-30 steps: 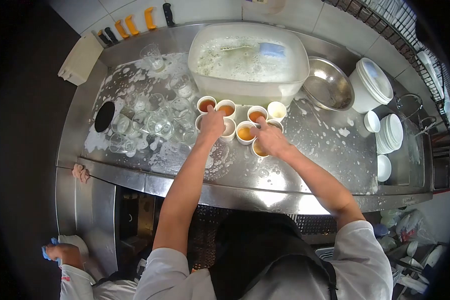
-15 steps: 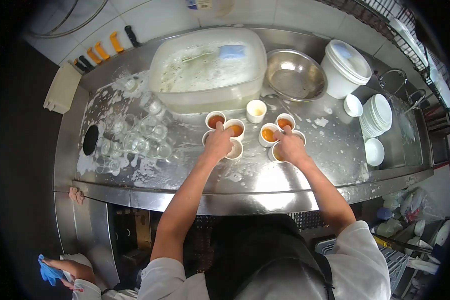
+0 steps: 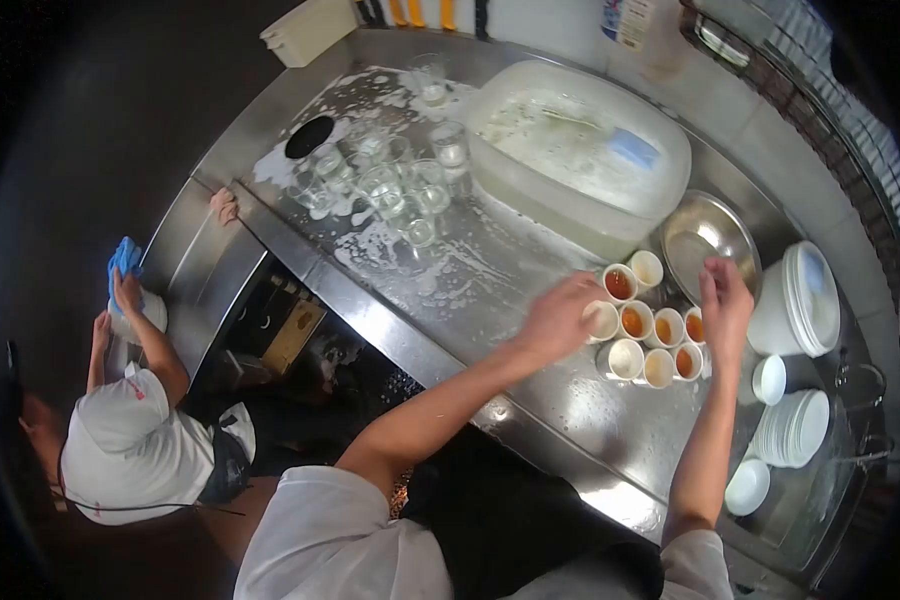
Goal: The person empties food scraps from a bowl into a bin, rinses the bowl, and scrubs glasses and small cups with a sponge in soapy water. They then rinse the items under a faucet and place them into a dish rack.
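Several small white cups stand bunched together on the steel counter. One cup holds red sauce, another cup orange sauce, and a pale cup sits at the near side. My left hand hovers at the left edge of the group, fingers loosely bent and pointing at the rim of a white cup. Raised over the right side of the group is my right hand, empty, thumb and fingers apart. Behind it lies a metal bowl.
A plastic tub of soapy water with a blue sponge stands behind the cups. Wet glasses cluster on the left. White bowls and a lidded bucket are at right. A co-worker holds a blue cloth.
The two separate clusters of cups now stand together as one group near the metal bowl. Both hands have come off the cups. The view has turned, showing more of the co-worker.
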The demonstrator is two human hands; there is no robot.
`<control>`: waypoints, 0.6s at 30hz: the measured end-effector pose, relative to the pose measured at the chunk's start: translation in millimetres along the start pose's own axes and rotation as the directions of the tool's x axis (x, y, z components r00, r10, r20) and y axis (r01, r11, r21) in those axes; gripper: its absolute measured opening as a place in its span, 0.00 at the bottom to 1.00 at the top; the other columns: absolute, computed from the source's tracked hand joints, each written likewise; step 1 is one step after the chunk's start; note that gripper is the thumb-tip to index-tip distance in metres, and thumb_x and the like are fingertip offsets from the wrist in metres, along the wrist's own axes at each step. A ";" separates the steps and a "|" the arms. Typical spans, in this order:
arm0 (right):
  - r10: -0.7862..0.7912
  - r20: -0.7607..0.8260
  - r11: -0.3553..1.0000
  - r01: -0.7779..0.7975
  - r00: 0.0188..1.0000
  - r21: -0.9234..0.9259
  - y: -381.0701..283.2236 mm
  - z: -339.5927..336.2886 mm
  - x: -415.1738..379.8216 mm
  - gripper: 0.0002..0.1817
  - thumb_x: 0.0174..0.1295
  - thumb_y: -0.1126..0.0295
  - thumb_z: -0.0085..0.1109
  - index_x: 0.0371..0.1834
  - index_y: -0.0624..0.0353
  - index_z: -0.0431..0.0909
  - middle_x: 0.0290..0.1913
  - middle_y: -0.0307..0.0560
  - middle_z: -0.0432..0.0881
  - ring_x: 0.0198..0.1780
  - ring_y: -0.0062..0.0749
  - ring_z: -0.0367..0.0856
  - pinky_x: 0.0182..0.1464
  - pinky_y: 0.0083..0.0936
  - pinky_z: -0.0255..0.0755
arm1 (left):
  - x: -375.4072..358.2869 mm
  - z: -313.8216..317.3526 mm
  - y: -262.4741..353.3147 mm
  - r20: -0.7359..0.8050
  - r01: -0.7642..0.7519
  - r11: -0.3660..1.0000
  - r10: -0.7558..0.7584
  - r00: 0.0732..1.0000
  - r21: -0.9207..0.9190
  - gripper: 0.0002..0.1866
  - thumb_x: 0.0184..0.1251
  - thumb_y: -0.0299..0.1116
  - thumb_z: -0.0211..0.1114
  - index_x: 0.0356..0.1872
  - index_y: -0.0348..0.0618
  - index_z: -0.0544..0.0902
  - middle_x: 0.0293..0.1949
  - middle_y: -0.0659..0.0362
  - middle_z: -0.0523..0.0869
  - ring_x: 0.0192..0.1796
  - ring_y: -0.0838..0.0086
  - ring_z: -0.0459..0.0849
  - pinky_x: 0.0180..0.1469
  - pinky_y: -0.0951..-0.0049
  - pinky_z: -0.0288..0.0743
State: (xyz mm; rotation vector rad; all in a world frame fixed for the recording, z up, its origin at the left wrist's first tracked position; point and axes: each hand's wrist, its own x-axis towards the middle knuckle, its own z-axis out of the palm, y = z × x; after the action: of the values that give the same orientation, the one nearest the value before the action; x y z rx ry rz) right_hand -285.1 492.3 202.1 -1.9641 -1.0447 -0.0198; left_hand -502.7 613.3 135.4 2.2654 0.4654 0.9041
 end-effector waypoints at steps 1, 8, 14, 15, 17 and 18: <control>-0.043 0.029 0.998 0.042 0.999 0.045 -16.5 16.5 17.7 0.12 0.60 0.76 0.56 0.48 0.61 0.77 0.41 0.51 0.84 0.39 0.36 0.85 0.40 0.30 0.77 | -8.3 -18.8 -21.1 -0.108 0.122 0.993 -0.122 0.987 -0.007 0.10 0.57 0.25 0.62 0.41 0.43 0.79 0.45 0.49 0.79 0.41 0.58 0.83 0.42 0.62 0.78; -0.473 0.338 0.803 0.555 0.814 -0.215 -20.5 195.7 176.5 0.23 0.57 0.67 0.61 0.57 0.58 0.74 0.56 0.56 0.78 0.52 0.48 0.80 0.57 0.36 0.71 | -65.0 -125.0 -193.8 -0.530 0.554 0.827 -0.512 0.676 -0.092 0.37 0.51 0.31 0.72 0.61 0.31 0.64 0.54 0.44 0.73 0.59 0.56 0.73 0.61 0.64 0.66; 0.362 0.656 0.624 0.351 0.662 -0.698 77.1 259.6 247.1 0.26 0.52 0.58 0.58 0.51 0.66 0.77 0.56 0.61 0.76 0.56 0.52 0.77 0.60 0.38 0.68 | -41.4 -119.3 -232.0 -0.489 0.495 0.851 -0.511 0.707 -0.173 0.46 0.46 0.34 0.77 0.64 0.33 0.59 0.60 0.44 0.70 0.61 0.58 0.71 0.62 0.64 0.65; 0.371 0.642 0.615 0.341 0.671 -0.711 69.4 255.1 238.2 0.28 0.53 0.58 0.57 0.53 0.67 0.75 0.57 0.63 0.75 0.58 0.52 0.75 0.62 0.40 0.66 | -37.6 -115.5 -234.6 -0.461 0.530 0.829 -0.547 0.699 -0.180 0.45 0.45 0.35 0.78 0.63 0.33 0.60 0.58 0.45 0.72 0.60 0.58 0.73 0.62 0.64 0.66; 0.380 0.616 0.615 0.309 0.690 -0.725 34.3 238.7 212.0 0.31 0.55 0.57 0.56 0.58 0.67 0.71 0.59 0.65 0.73 0.62 0.53 0.71 0.65 0.43 0.62 | -27.3 -114.3 -237.9 -0.371 0.519 0.839 -0.540 0.756 -0.164 0.44 0.44 0.35 0.78 0.61 0.35 0.62 0.56 0.46 0.74 0.58 0.58 0.75 0.60 0.64 0.67; 0.249 0.621 0.739 0.269 0.743 -0.618 33.4 225.9 219.5 0.26 0.56 0.63 0.54 0.57 0.67 0.71 0.53 0.58 0.78 0.56 0.45 0.76 0.61 0.36 0.66 | -26.0 -112.3 -237.0 -0.303 0.479 0.864 -0.502 0.810 -0.152 0.43 0.43 0.36 0.79 0.60 0.36 0.63 0.54 0.46 0.76 0.57 0.58 0.76 0.60 0.64 0.68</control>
State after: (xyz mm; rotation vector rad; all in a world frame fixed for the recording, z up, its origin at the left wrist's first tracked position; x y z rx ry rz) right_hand -202.3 788.5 126.1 -2.7433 -1.7039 0.3976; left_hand -620.3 821.0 23.8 1.7886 1.1010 1.0035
